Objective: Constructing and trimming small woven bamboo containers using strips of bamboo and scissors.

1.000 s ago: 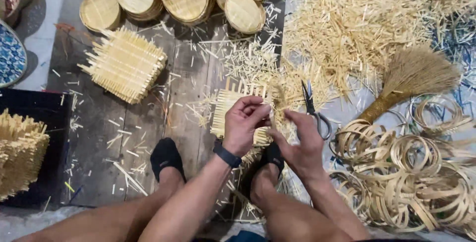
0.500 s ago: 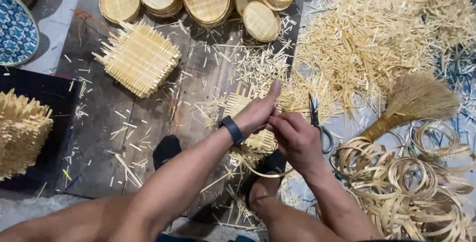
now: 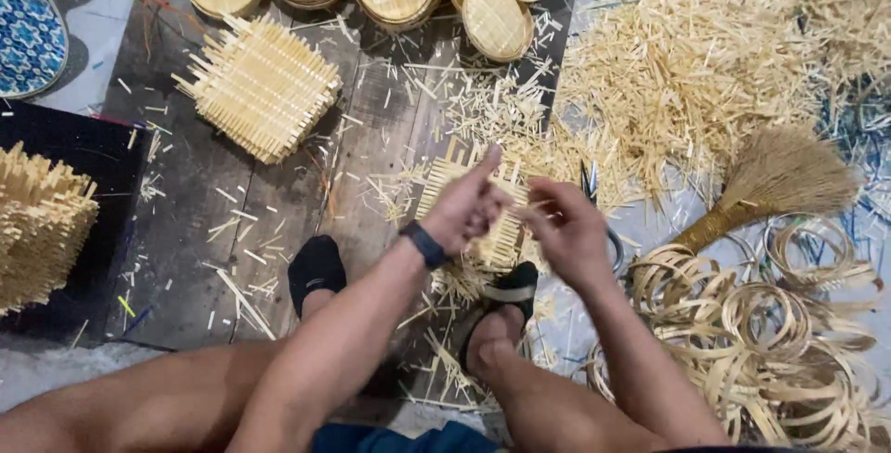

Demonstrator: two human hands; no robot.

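Blue patterned round tray [image 3: 28, 35] far left, beside stack of square woven pale bamboo mats [image 3: 260, 86] on dark plank floor [image 3: 186, 230]. Centre: small square half-woven bamboo mat [image 3: 464, 216] lies on floor under both hands. Left hand [image 3: 464, 207] fingers curled, tips pinching mat strips. Right hand [image 3: 568, 230] fingers bent together; grip unclear. Scissors [image 3: 594, 193] just beside right hand, coiled bamboo hoops [image 3: 761, 342] right. Risk, judged: loose slats slipping out of weave if pinch slackens; splinters.

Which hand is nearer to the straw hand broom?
The right hand. It is just left of the broom, near its handle end, apart from it. The left hand is farther left, over the small woven mat.
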